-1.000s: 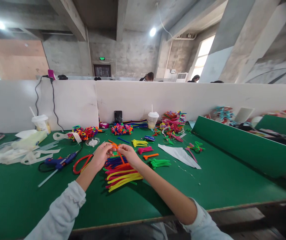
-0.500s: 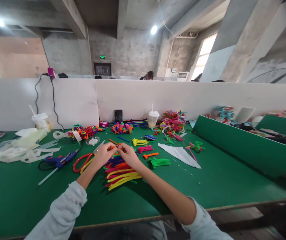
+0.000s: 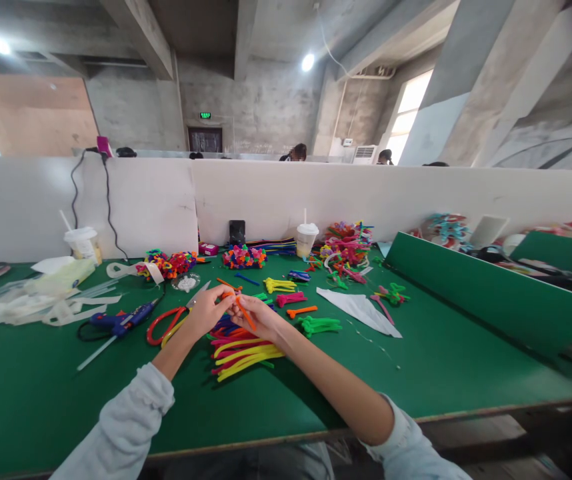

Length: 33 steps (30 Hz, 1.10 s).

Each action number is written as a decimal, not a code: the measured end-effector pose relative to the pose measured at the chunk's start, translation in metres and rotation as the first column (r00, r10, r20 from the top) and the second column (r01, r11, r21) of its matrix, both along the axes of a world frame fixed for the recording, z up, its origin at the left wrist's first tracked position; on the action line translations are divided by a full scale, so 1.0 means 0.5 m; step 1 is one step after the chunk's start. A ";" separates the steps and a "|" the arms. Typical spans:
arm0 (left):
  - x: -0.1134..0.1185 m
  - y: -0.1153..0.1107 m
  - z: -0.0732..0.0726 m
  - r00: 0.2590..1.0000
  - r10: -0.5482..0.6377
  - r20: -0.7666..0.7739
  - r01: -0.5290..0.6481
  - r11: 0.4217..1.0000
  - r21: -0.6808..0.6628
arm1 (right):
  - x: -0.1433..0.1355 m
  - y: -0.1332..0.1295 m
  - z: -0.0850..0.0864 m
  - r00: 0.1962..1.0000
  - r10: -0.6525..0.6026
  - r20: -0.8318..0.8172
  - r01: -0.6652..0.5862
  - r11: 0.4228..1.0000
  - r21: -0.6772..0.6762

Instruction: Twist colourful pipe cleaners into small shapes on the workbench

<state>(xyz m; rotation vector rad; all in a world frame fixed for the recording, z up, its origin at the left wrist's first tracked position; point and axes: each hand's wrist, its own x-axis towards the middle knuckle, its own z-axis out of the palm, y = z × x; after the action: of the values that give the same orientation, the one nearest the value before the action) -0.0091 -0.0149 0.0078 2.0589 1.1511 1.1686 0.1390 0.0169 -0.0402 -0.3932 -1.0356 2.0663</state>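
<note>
1. Centrally, over a green surface (image 3: 116, 413), two bare hands meet on an orange fuzzy strip (image 3: 247, 316). The left hand (image 3: 209, 310) has its grip pinched near the upper end; the right hand (image 3: 261, 317) clasps the strip farther down, its lower end poking out past the fingers.
2. The likeliest trouble is a slip or a crooked bend, because the strip is thin and the fingertips are crowded together (soft fuzz also gives little to hold).
3. Twisting too hard could kink the strip's core or spring the bend open.
4. The pile of long coloured strips (image 3: 249, 360) lies just below the hands; a dropped wrist could scatter it, or the orange strip could fall in among others of its colour.
5. Red-handled scissors (image 3: 151, 330) lie beside the left wrist, blades pointing away from the wearer. A sideways sweep could knock them or graze the skin.
6. The blue glue gun (image 3: 123, 321) rests farther left; whether it is hot cannot be told, so brushing it would be a risk.
7. Fingers cover the strip's upper end, so its shape and any join are unclear. The left forearm hides part of the scissors, and both hands cover the pile's far side. Far right, the picture turns dark and blurred.
</note>
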 end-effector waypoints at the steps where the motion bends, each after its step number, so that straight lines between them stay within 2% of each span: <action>1: -0.001 0.000 0.000 1.000 -0.006 -0.004 0.006 1.000 -0.002 | -0.001 0.000 -0.001 1.000 0.005 0.003 -0.005 1.000 0.002; 4: -0.004 0.003 -0.002 0.999 -0.033 -0.010 0.033 0.999 -0.028 | -0.002 -0.004 0.004 0.998 -0.035 0.055 0.030 0.996 0.090; 7: -0.007 0.011 -0.007 0.999 -0.039 0.024 0.042 0.994 -0.104 | 0.000 -0.009 0.017 0.965 -0.188 0.180 0.122 0.937 0.327; 9: -0.007 0.018 -0.013 0.996 -0.037 0.081 0.051 0.982 -0.180 | 0.002 -0.012 0.024 0.892 -0.344 0.293 0.144 0.831 0.537; 10: -0.007 0.021 -0.017 0.994 -0.030 0.102 0.051 0.975 -0.215 | 0.003 -0.013 0.027 0.836 -0.437 0.332 0.139 0.755 0.641; 13: -0.004 0.025 -0.024 0.996 0.015 0.087 0.007 0.967 -0.254 | 0.000 -0.015 0.027 0.647 -0.707 0.286 0.135 0.475 0.869; 14: -0.003 0.024 -0.024 0.997 0.032 0.065 -0.016 0.969 -0.246 | -0.002 -0.015 0.026 0.603 -0.757 0.252 0.146 0.415 0.898; 15: -0.002 0.023 -0.024 0.998 0.048 0.042 -0.038 0.973 -0.226 | -0.004 -0.015 0.024 0.585 -0.775 0.240 0.161 0.401 0.902; 16: -0.001 0.020 -0.022 0.998 0.061 0.019 -0.056 0.979 -0.196 | -0.005 -0.014 0.022 0.600 -0.757 0.261 0.176 0.443 0.879; 17: 0.000 0.017 -0.020 0.997 0.071 -0.009 -0.071 0.985 -0.158 | -0.005 -0.013 0.021 0.647 -0.699 0.303 0.186 0.531 0.827; 18: 0.001 0.014 -0.017 0.996 0.082 -0.043 -0.086 0.990 -0.112 | -0.004 -0.012 0.020 0.718 -0.603 0.349 0.182 0.646 0.741; 20: 0.003 0.011 -0.014 0.986 0.107 -0.126 -0.107 0.994 0.008 | 0.001 -0.008 0.019 0.864 -0.345 0.367 0.132 0.858 0.496; 21: 0.003 0.010 -0.014 0.979 0.122 -0.165 -0.111 0.991 0.075 | 0.004 -0.006 0.019 0.916 -0.227 0.332 0.098 0.927 0.363; 22: 0.003 0.011 -0.016 0.971 0.136 -0.195 -0.109 0.984 0.140 | 0.007 -0.005 0.019 0.950 -0.134 0.282 0.065 0.968 0.241; 25: 0.001 0.015 -0.023 0.959 0.147 -0.243 -0.069 0.950 0.304 | 0.011 -0.002 0.019 0.987 0.004 0.163 -0.005 1.000 0.006; 28: 0.001 0.016 -0.031 0.955 0.144 -0.261 -0.035 0.924 0.380 | 0.006 -0.001 0.017 0.991 -0.026 0.130 0.026 1.000 -0.001; 30: 0.004 0.014 -0.033 0.953 0.182 -0.242 -0.078 0.919 0.386 | 0.000 -0.003 0.015 0.979 -0.149 0.142 0.132 0.984 0.124; 31: 0.007 0.013 -0.034 0.953 0.208 -0.222 -0.116 0.923 0.368 | -0.003 -0.005 0.014 0.956 -0.247 0.159 0.208 0.951 0.229; 32: 0.010 0.012 -0.034 0.955 0.222 -0.196 -0.150 0.934 0.325 | -0.005 -0.007 0.014 0.913 -0.368 0.179 0.288 0.889 0.357; 33: 0.013 0.012 -0.034 0.963 0.216 -0.160 -0.172 0.952 0.252 | -0.006 -0.011 0.014 0.847 -0.497 0.187 0.355 0.792 0.496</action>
<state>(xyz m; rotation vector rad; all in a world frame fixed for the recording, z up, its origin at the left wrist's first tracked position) -0.0026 -0.0088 -0.0095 2.3161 1.3893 1.2805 0.1358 0.0115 -0.0333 -0.6611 -1.4149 1.3268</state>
